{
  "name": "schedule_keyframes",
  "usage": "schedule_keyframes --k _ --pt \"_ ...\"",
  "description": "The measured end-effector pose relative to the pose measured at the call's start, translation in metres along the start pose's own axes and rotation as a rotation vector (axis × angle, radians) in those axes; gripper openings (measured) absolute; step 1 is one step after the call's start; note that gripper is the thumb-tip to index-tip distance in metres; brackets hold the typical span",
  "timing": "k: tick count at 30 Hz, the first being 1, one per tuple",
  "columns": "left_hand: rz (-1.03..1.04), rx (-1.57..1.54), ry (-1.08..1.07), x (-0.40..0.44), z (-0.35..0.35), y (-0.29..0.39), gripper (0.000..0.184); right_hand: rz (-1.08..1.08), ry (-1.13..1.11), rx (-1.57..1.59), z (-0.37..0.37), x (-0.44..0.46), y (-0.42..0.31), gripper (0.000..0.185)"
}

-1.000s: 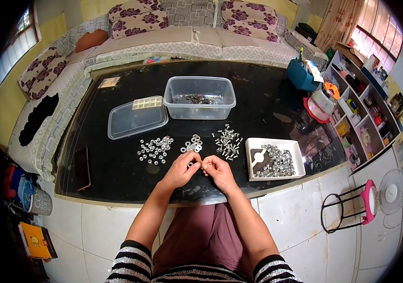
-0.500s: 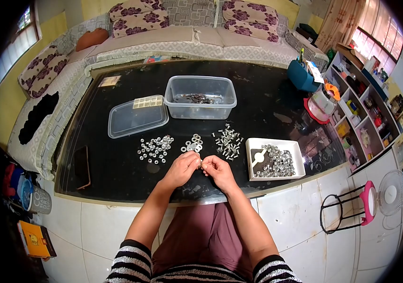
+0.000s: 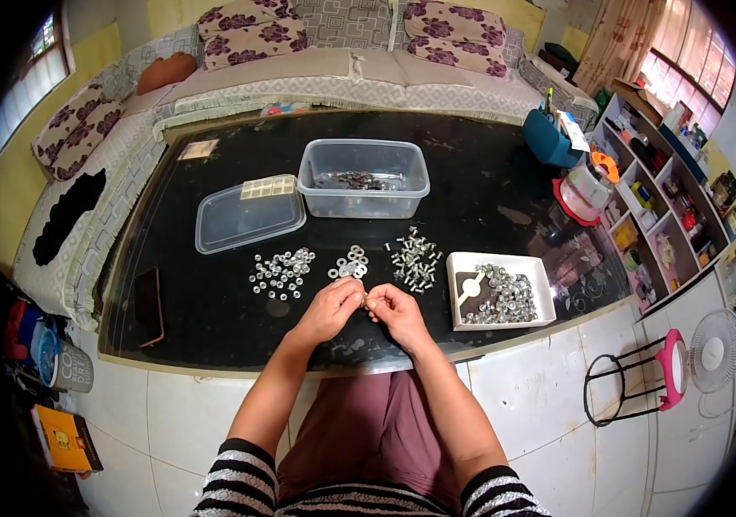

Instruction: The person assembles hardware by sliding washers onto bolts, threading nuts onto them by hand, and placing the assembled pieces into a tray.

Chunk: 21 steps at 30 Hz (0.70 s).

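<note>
My left hand [image 3: 330, 308] and my right hand [image 3: 397, 314] meet over the near part of the black table, fingertips pinched together. Whatever small piece sits between them is mostly hidden by the fingers. Just beyond my hands lies a small group of flat washers [image 3: 352, 261]. Left of it spreads a pile of nuts [image 3: 280, 274], and to the right a heap of bolts [image 3: 416, 261]. A white box [image 3: 547, 293] on the right holds many metal bolt-and-nut pieces [image 3: 508, 297] and a white strip.
A clear plastic tub [image 3: 364, 205] with dark small parts stands behind the piles. Its lid [image 3: 247, 226] lies to the left, a pale compartment tray [image 3: 269, 187] on it. A phone [image 3: 150, 306] rests at the table's left edge. A stool [image 3: 670, 370] stands on the floor at right.
The fingers of both hands have shifted only slightly against each other. The view has drifted a little; the piles and containers look the same.
</note>
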<state>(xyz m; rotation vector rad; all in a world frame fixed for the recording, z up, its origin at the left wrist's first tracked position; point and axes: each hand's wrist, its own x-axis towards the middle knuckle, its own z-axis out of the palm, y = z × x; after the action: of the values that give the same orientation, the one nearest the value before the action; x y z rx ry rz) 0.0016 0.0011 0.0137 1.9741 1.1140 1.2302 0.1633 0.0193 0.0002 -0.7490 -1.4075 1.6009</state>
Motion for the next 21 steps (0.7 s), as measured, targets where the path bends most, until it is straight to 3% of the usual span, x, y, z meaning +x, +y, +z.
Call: schedule_keyframes --k 2,8,21 --pt "-0.057 0.017 -0.078 -0.0003 -0.0022 -0.0012 0.014 0.01 -0.001 -0.033 0.0001 0.0001 0.0001 0.006" --pt "0.029 0.03 0.034 0.0003 0.0012 0.0035 0.014 0.004 0.004 0.012 -0.0004 0.0005 0.0003 0.005" --pt "-0.047 0.011 -0.042 -0.0004 0.0001 -0.0013 0.014 0.014 -0.016 0.019 -0.0012 0.0007 0.001 0.006"
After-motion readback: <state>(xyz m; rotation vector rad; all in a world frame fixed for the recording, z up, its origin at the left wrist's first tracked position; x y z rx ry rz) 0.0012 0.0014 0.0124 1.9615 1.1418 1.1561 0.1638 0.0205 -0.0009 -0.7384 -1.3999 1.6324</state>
